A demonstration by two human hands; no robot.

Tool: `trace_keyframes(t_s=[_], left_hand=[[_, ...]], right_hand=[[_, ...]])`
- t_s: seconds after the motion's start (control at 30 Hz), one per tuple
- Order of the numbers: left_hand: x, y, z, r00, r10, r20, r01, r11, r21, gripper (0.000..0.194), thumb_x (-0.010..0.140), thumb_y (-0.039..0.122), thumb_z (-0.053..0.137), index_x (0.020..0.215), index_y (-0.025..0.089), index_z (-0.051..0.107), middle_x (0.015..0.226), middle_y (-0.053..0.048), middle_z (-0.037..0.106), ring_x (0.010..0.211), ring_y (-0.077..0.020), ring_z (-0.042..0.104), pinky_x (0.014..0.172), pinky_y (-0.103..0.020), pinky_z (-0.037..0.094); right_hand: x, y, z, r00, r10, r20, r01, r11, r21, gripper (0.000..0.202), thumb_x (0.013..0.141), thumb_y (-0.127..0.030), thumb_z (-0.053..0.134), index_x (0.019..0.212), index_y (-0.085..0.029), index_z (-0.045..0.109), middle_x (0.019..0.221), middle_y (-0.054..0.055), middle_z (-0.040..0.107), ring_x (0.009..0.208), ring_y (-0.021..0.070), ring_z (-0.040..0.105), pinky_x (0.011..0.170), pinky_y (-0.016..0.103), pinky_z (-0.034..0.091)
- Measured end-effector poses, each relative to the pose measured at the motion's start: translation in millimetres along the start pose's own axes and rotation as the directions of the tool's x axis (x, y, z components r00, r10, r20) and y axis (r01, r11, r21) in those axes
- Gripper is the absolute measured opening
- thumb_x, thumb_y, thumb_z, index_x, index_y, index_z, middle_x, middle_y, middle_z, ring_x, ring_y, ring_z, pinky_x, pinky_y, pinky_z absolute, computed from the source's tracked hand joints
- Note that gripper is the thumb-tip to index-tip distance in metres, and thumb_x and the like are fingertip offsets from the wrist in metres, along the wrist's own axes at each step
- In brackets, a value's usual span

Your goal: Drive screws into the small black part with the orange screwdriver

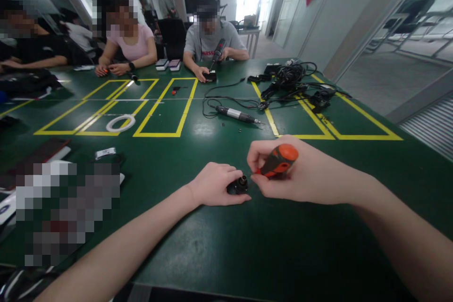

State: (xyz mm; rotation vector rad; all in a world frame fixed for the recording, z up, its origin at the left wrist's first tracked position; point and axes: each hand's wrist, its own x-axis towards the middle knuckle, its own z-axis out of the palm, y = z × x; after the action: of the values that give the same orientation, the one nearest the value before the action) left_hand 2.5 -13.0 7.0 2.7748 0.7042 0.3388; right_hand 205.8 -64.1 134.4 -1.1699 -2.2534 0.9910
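Observation:
My left hand (pixel 217 184) rests on the green table, its fingers and thumb closed around a small black part (pixel 238 185) with a round metal tip pointing up. Just to the right, my right hand (pixel 304 170) grips a screwdriver (pixel 282 159) by its orange and dark grey handle. The handle's butt is tilted up and to the right. Its lower end points down toward the black part, and the fingers hide most of the shaft. Between the two hands a narrow gap shows.
Beyond my hands lies an electric screwdriver (pixel 235 114) with its cable. A tangle of black cables (pixel 290 80) sits at the back right. A white tape roll (pixel 121 123) is at left, on yellow-taped markings. Across the table a person (pixel 215 40) holds a power tool; others sit further left.

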Motion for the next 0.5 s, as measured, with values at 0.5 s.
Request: trace_keyframes(t_s=[0.5], left_hand=[[1.5,1.9,0.1,1.000,-0.019,0.024,0.019,0.999,0.031,0.042,0.091,0.060,0.067,0.095,0.018,0.068,0.088,-0.006,0.075,0.082,-0.0235,0.073,0.066,-0.029,0.049]], right_hand=[[4.3,6.1,3.7,1.000,0.012,0.005,-0.012,0.999,0.044,0.015,0.077,-0.017,0.065,0.089,-0.020,0.057,0.068,-0.005,0.053,0.057,0.0110,0.048,0.053,0.023,0.038]])
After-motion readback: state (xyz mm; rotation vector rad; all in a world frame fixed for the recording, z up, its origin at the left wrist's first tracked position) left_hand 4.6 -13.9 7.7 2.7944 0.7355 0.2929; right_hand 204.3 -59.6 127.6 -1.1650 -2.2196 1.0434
